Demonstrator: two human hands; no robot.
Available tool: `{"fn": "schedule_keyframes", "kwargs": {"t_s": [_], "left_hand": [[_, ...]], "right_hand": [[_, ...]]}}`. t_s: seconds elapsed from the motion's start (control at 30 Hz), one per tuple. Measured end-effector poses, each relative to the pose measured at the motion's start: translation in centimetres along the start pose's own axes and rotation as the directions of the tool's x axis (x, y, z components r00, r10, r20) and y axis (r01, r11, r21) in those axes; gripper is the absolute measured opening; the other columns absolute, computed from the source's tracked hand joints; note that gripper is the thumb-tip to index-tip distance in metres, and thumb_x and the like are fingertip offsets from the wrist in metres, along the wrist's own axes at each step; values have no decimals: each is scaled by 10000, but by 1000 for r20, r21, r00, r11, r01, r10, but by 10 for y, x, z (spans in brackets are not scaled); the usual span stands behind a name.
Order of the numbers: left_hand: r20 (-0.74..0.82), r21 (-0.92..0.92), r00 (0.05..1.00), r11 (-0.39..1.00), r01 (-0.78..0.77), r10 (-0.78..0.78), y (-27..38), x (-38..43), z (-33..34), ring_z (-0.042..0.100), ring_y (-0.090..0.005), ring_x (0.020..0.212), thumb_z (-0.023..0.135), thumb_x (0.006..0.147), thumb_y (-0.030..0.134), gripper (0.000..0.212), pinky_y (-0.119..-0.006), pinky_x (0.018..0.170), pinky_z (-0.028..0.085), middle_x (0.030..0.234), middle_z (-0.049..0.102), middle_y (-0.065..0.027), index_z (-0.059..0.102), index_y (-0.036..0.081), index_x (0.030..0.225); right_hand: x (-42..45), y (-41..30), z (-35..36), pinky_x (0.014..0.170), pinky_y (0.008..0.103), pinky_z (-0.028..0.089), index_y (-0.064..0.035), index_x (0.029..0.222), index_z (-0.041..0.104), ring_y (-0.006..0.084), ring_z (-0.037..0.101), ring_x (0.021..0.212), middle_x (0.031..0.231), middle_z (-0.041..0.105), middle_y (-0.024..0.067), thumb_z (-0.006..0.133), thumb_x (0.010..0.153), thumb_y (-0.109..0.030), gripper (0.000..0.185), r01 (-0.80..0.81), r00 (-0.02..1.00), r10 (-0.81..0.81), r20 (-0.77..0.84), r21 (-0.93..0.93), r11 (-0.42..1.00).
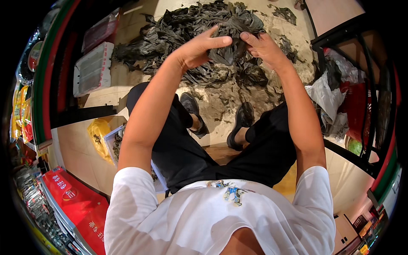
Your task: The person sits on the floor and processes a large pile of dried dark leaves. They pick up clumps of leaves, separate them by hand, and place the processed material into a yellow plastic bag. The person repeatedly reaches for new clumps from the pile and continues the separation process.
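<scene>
A bunched clump of dark, wrinkled leafy material [224,52], which looks like dried kelp, is held up between my two hands. My left hand [199,47] grips its left side, thumb on top and most fingers hidden behind it. On the other side, my right hand [264,47] pinches the clump with thumb and fingers. Below and beyond the hands spreads a large heap of the same dark fronds [178,35] on the tiled floor. Loose scraps [288,47] lie to the right of the heap.
Both shoes [191,111] stand on dirt-strewn tiles before the heap. At left are a white foam box [93,70], a yellow plastic bag [100,138] and a red printed carton [75,204]. Plastic bags [326,95] and a red crate [355,111] sit by a black metal frame [346,156] at right.
</scene>
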State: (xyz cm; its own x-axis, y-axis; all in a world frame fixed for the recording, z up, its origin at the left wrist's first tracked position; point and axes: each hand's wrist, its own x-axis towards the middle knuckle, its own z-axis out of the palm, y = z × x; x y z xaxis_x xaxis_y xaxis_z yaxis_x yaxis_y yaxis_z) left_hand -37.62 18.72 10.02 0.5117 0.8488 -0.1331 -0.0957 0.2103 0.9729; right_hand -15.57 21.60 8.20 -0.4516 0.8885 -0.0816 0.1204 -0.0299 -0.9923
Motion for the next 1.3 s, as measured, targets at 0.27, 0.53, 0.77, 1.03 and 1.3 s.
{"fn": "schedule_keyframes", "kwargs": {"t_s": [0.27,0.53,0.77,1.03,1.3], "left_hand": [[-116,-113,991,992,49,-62,-18,15,26,660,-236,905,677,801,84,412,-355,710,567,1023,631,-131,512,-9,1167],[-477,649,856,737,189,201,-19,33,36,634,-352,950,742,735,121,658,-412,773,503,1077,611,-235,400,-25,1278],[-71,777,828,551,-303,556,-35,33,26,493,-325,1200,792,723,228,904,-403,951,441,1299,459,-221,245,19,1411],[147,-247,989,968,34,3,-9,22,17,545,-279,1161,797,755,211,940,-446,958,494,1249,518,-188,186,1,1439],[-435,92,893,993,-79,112,-25,36,16,648,-274,950,783,732,44,772,-401,742,557,1125,578,-216,306,-68,1328]], "right_hand": [[9,12,-10,494,320,346,-53,672,586,143,424,506,517,420,28,506,850,-675,652,-27,982,-101,-157,-653,757],[8,26,15,496,334,344,-6,644,523,137,420,501,528,413,18,541,799,-711,722,7,973,-130,-188,-546,838],[3,-2,10,471,308,287,-31,603,504,108,340,464,525,360,-18,675,771,-602,620,-44,981,-27,-195,-354,934],[-9,-12,-20,464,284,284,-79,772,568,85,343,475,565,392,-69,685,808,-526,464,109,993,-100,60,-177,978],[4,9,7,458,346,316,-22,587,439,154,347,442,497,346,42,571,837,-633,673,101,971,-191,-141,-485,869]]}}
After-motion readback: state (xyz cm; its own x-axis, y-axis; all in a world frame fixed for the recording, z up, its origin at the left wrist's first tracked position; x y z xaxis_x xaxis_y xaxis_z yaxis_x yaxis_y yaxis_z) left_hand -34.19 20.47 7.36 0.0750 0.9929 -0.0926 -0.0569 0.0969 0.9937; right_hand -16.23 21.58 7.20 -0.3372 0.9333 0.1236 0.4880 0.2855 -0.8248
